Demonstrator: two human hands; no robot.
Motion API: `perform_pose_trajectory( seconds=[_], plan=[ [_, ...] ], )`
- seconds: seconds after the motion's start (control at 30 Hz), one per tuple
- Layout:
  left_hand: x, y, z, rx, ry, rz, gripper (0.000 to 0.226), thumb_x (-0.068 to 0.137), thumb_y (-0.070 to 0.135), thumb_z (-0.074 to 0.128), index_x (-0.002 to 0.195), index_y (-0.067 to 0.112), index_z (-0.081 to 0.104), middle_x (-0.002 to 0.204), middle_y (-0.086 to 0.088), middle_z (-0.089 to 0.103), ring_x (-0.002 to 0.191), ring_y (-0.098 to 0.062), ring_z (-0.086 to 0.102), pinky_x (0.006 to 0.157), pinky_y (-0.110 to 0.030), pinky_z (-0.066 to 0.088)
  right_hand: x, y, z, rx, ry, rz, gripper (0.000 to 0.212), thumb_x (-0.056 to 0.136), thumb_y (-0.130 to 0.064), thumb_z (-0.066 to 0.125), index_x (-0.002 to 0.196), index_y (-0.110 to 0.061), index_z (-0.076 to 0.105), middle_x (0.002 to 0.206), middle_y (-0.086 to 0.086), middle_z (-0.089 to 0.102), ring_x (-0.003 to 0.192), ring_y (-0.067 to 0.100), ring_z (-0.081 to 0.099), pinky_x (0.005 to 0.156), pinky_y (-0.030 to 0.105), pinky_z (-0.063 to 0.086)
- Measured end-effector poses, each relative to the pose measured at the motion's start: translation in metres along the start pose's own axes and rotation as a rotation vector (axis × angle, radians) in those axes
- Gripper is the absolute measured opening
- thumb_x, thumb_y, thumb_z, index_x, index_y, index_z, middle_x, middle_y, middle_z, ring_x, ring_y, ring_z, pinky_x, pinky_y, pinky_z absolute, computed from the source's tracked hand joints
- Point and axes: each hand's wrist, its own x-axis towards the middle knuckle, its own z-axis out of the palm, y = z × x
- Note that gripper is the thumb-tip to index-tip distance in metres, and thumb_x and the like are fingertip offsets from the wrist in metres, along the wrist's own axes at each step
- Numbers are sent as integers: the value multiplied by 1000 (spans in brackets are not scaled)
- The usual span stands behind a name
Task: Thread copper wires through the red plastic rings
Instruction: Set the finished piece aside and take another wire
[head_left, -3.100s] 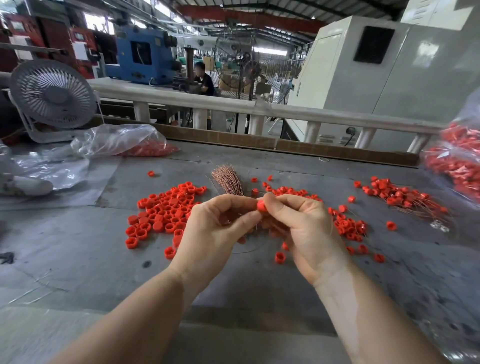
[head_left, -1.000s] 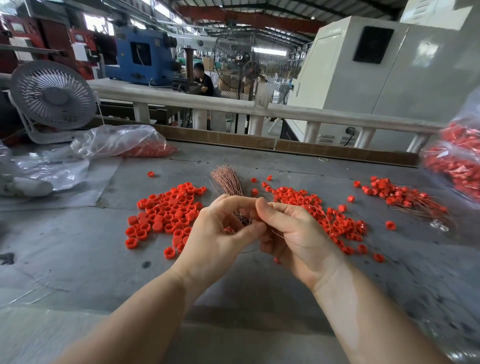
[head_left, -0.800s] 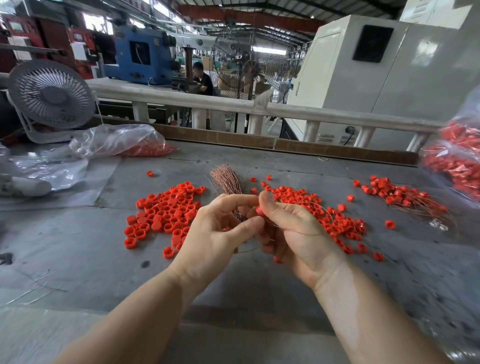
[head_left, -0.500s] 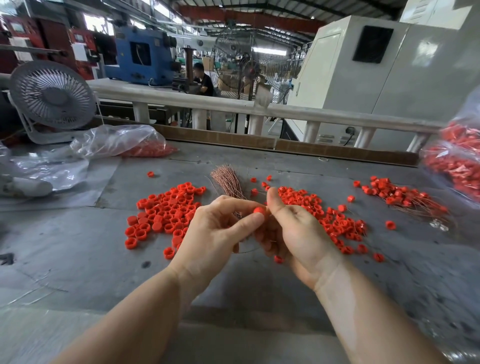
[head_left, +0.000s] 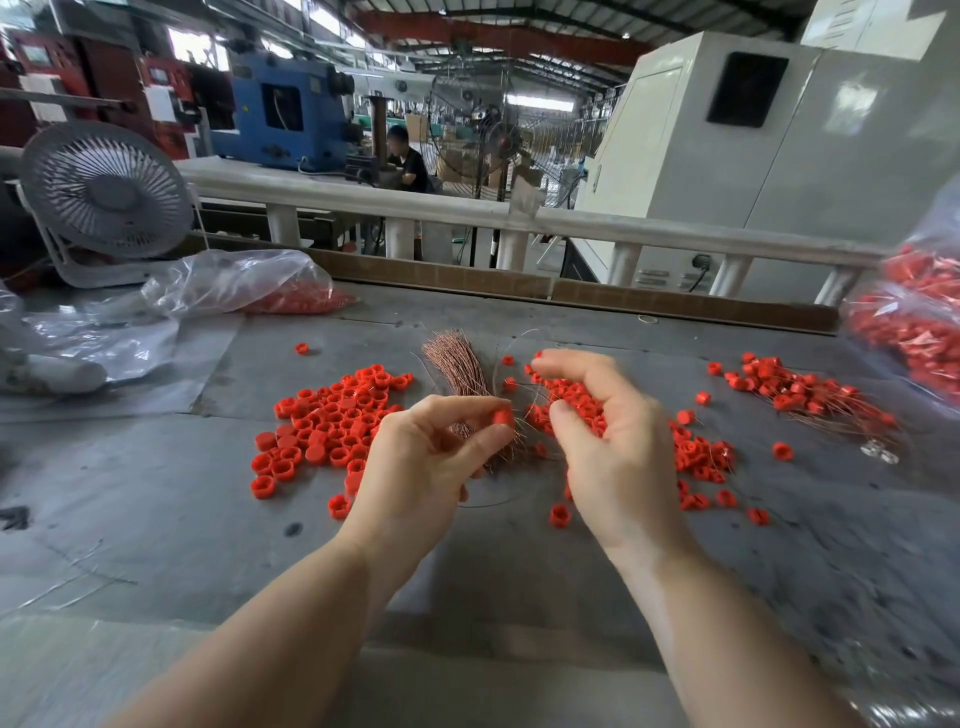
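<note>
While the left hand (head_left: 415, 467) pinches a red ring (head_left: 503, 417), threading pauses.
Right hand (head_left: 608, 441), fingers spread, next needs a wire (head_left: 457, 364) beyond it.

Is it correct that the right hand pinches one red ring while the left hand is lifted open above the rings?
No, the hands are swapped. In the head view the left hand pinches the red ring, while the right hand is lifted open.

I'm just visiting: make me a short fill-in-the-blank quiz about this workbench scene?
1. The left hand pinches one ___ ring.
2. The wire bundle is ___-coloured.
3. The desk fan stands at the table's far ___ corner.

Missing words: red; copper; left
</note>
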Motion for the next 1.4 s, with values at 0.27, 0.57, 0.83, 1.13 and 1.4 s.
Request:
perform_pose_trajectory(
  seconds=[0.27,0.57,0.83,1.13,1.4],
  plan=[
    [-1,3,0,21,-1,16,21,77,11,71,84,30,71,73,3,64,44,0,47,42,-15,40,-2,0,1,-193,-47,-55,30,83,2,61,102,-18,73,137,-8,48,131,14,40,112,38,29],
    [-2,0,1,-40,-2,-3,18,79,11,69,82,29,72,62,8,63,47,-3,50,41,-18,41,-3,0,2,-146,-91,-28,13,81,-7,69,86,-18,73,103,-8,62,107,16,55,96,45,40],
    [-1,0,-1,-86,-15,-16,17,69,29,68,85,27,73,59,7,61,48,-3,51,41,-16,41,-4,-2,1,-117,-108,-60,8,80,-11,70,81,-19,72,92,-10,61,99,14,56,92,46,41],
    [-1,0,-1,-148,-61,-26,15,77,18,65,89,19,74,64,2,68,52,-4,55,44,-17,45,-5,-1,3,-75,-145,-84,16,80,-10,70,80,-26,67,85,-17,60,92,13,59,88,47,44],
    [-3,-1,2,-78,-114,25,26,86,-3,58,81,19,72,65,2,70,53,-4,57,48,-17,47,-6,-1,4,-12,-304,58,42,74,-48,59,107,-23,67,92,-8,69,89,2,62,86,28,50]
  ],
)
